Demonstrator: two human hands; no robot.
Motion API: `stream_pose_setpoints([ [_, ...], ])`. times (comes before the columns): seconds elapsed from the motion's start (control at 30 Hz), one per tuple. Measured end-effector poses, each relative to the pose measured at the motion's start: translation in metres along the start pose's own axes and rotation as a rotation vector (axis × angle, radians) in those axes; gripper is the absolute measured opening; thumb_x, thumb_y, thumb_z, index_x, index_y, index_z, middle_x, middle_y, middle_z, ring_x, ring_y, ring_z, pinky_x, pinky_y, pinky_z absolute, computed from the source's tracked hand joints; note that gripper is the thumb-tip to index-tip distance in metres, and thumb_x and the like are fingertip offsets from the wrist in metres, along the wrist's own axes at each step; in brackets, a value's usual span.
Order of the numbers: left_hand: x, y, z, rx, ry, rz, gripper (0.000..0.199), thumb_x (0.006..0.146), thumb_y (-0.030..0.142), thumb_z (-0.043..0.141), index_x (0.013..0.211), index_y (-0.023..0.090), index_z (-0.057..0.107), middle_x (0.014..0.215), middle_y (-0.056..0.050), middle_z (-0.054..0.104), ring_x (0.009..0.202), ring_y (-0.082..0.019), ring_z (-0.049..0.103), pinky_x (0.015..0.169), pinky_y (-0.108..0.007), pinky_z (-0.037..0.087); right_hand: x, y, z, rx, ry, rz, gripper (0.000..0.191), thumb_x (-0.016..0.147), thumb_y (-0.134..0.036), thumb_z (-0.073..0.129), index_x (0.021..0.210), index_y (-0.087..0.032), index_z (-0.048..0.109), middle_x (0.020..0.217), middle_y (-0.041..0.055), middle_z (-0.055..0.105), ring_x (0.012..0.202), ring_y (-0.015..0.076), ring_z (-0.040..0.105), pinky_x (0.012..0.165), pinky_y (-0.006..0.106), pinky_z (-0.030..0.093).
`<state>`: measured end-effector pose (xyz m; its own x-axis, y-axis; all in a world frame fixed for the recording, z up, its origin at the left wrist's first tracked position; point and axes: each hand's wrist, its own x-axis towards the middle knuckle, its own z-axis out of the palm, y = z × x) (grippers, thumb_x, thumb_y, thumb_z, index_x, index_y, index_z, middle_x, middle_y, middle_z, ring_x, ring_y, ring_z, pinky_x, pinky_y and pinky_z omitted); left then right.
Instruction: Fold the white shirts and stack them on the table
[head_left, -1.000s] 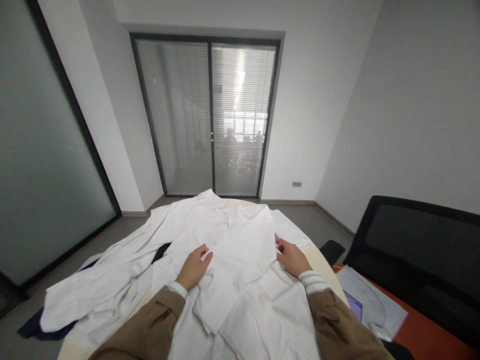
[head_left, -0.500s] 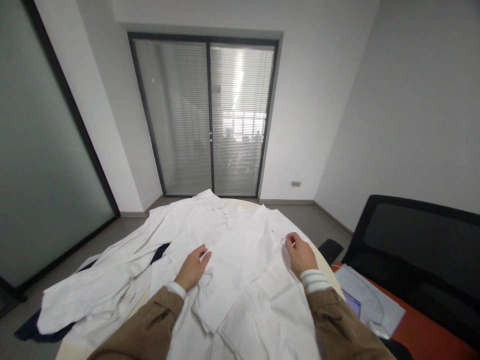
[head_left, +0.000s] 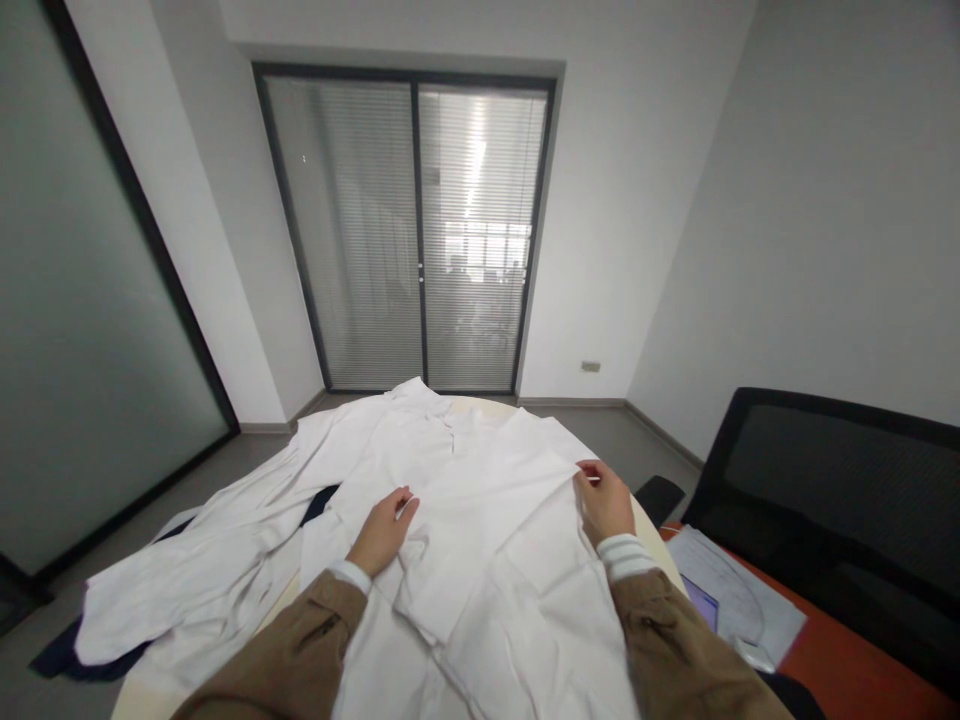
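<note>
A white shirt (head_left: pixel 487 500) lies spread over the pale round table, its surface creased. At its right side, my right hand (head_left: pixel 604 500) pinches the cloth edge between thumb and fingers, with folds running from the grip towards the middle. My left hand (head_left: pixel 384 530) is at the left part of the same shirt, thumb and fingertips closed on the fabric. Other white garments (head_left: pixel 225 540) are heaped to the left, with dark navy cloth (head_left: pixel 97 655) showing underneath.
The table's pale rim (head_left: pixel 651 520) shows at right. Beyond it stand a black mesh chair (head_left: pixel 817 490) and an orange surface (head_left: pixel 855 640) bearing papers (head_left: pixel 739 590) and a purple-screened device (head_left: pixel 702 604). Glazed panels with blinds (head_left: pixel 405 240) are ahead.
My right hand has shifted slightly right, drawing the shirt's edge outward, and the cloth between my hands looks tauter. My left hand has barely moved.
</note>
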<state>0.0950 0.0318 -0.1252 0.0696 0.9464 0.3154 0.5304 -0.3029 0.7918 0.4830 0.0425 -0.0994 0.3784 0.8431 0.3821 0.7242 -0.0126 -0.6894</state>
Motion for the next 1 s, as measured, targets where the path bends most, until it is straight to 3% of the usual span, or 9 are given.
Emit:
stream_pose_setpoints([
  [0.17,0.000,-0.004,0.001,0.018,-0.006,0.027,0.028,0.088,0.048,0.049,0.076,0.024,0.057,0.087,-0.005,0.072,0.092,-0.024,0.068,0.092,-0.035,0.050,0.002,0.005,-0.006,-0.133,-0.127,0.027,0.032,0.086,-0.046,0.047,0.077,-0.022,0.067,0.068,0.0038,0.070,0.069,0.0201,0.064,0.065,0.027,0.041],
  [0.33,-0.001,-0.008,0.003,0.048,-0.026,0.031,0.024,0.088,0.043,0.051,0.084,0.022,0.060,0.097,-0.008,0.072,0.099,-0.025,0.066,0.096,-0.038,0.048,0.000,0.014,-0.014,-0.131,-0.393,0.127,0.044,0.082,-0.062,0.052,0.067,-0.022,0.061,0.060,0.0023,0.066,0.063,0.0184,0.062,0.062,0.027,0.040],
  [0.47,-0.004,-0.007,0.003,0.134,-0.068,0.050,0.032,0.082,0.042,0.061,0.104,0.019,0.061,0.113,-0.011,0.068,0.111,-0.027,0.062,0.103,-0.042,0.044,-0.003,0.026,-0.016,-0.024,-0.577,0.057,0.037,0.062,-0.048,0.077,0.075,-0.022,0.054,0.059,-0.0041,0.059,0.058,0.0145,0.055,0.058,0.025,0.038],
  [0.63,-0.008,-0.003,0.001,0.111,-0.138,0.083,0.057,0.079,0.043,0.065,0.129,0.016,0.054,0.134,-0.015,0.057,0.123,-0.029,0.055,0.110,-0.045,0.038,-0.005,0.038,-0.024,0.223,-0.787,0.070,0.042,0.055,-0.034,0.076,0.084,-0.022,0.047,0.065,-0.0075,0.055,0.060,0.0119,0.052,0.058,0.024,0.039],
  [0.83,-0.011,0.006,-0.011,0.235,-0.387,0.013,0.087,0.079,0.058,0.065,0.150,0.019,0.034,0.158,-0.016,0.030,0.146,-0.032,0.025,0.120,-0.048,0.022,0.003,0.044,-0.025,0.256,-0.745,0.125,0.039,0.062,-0.034,0.071,0.089,-0.023,0.045,0.063,-0.0097,0.050,0.055,0.0108,0.050,0.056,0.024,0.038],
  [1.0,-0.013,0.020,-0.031,0.396,-0.573,-0.010,0.107,0.073,0.060,0.069,0.156,0.020,0.017,0.163,-0.015,0.014,0.149,-0.032,0.015,0.121,-0.045,0.018,0.005,0.007,-0.031,-0.254,-0.639,-0.024,0.025,0.065,-0.017,0.071,0.074,-0.020,0.047,0.063,-0.0035,0.057,0.056,0.0117,0.054,0.057,0.024,0.037],
])
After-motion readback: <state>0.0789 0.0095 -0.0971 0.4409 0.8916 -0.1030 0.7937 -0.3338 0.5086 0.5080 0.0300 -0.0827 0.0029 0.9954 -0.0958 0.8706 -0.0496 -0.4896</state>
